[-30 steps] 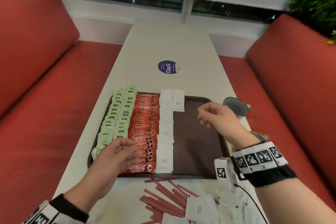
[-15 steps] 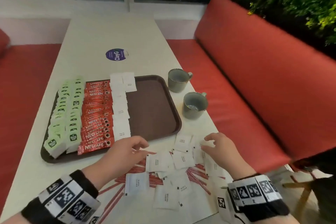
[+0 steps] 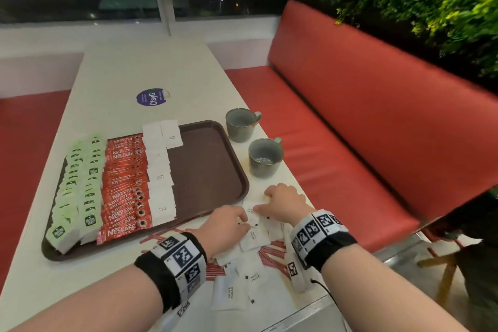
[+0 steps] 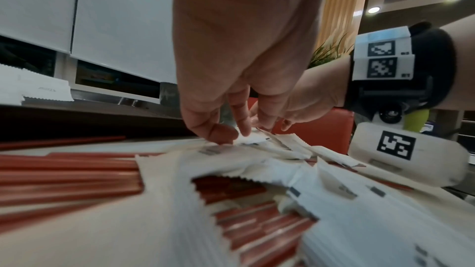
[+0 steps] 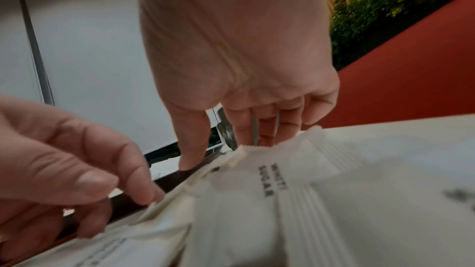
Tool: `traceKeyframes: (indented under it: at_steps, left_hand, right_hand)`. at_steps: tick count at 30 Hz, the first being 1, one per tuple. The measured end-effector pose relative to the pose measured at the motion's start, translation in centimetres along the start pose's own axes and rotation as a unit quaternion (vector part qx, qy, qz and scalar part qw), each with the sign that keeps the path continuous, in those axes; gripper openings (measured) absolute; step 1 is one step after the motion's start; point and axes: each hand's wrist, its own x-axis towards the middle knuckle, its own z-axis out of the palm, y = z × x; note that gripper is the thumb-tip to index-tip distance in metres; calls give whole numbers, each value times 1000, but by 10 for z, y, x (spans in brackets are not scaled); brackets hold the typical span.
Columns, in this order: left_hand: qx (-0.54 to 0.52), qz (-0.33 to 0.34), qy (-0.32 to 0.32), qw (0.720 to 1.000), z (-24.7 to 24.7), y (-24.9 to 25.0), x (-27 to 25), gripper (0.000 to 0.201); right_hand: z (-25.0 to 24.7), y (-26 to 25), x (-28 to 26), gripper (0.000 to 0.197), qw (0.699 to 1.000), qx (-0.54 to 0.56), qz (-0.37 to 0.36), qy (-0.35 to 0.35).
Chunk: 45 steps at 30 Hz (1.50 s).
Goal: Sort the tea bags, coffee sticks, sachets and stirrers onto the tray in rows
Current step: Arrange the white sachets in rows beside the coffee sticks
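Matt paper sachets (image 3: pixel 229 294), glossy tray (image 3: pixel 210 170)

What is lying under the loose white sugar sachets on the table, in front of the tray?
Under the loose sachets lie red stirrers, spread flat on the table. Only their ends and some gaps show; how many are covered cannot be told.

On the long pale table (image 3: pixel 121 81) in front of me the brown plastic tray (image 3: pixel 213 170) holds three rows: green tea bags (image 3: pixel 78 191) on the left, red coffee sticks (image 3: pixel 125 186) in the middle, white sugar sachets (image 3: pixel 160 170) to their right. Two grey ceramic mugs (image 3: pixel 265 158) stand just right of the tray, one behind the other. Nearer me than the tray, loose white sachets (image 3: pixel 233 294) lie over thin red stirrers (image 3: pixel 269 253), with my left hand (image 3: pixel 223 226) and right hand (image 3: pixel 285 202) on the far sachets beside the tray's near corner.
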Motion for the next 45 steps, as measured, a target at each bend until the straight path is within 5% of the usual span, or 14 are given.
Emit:
traceKeyframes:
  at_steps: [9, 14, 20, 23, 25, 28, 31, 36, 41, 45]
  left_hand:
    - [16, -8, 53, 998, 18, -4, 16, 18]
    - [-27, -18, 91, 995, 20, 0, 14, 24]
    - [-264, -43, 166, 949, 7, 10, 5, 49]
    - [-256, -34, 143, 956, -3, 11, 3, 20]
    - [-277, -41, 116, 953, -7, 7, 1, 27]
    - [-383, -83, 84, 916, -16, 0, -2, 33]
    - [-513, -119, 35, 849, -23, 1, -9, 15]
    - [-539, -138, 30, 830, -25, 4, -15, 15]
    - [-485, -127, 14, 865, -18, 9, -16, 19]
    - [-466, -113, 23, 877, -17, 10, -19, 19]
  right_hand:
    - [7, -4, 11, 16, 990, 114, -71, -36]
    - [5, -4, 9, 23, 968, 205, -146, -17]
    - [-8, -6, 1, 24, 912, 368, -181, -3]
    - [-18, -3, -10, 18, 875, 446, -186, -15]
    - [-23, 7, -16, 10, 904, 395, -165, -5]
    - [-25, 32, -24, 55, 993, 80, -77, -30]
    - [-14, 38, -30, 70, 990, -123, -34, -60]
    - [-5, 37, -21, 63, 994, -70, -58, -59]
    - [-10, 42, -20, 16, 989, 81, -107, -67]
    - [-22, 45, -25, 18, 963, 224, -135, -67]
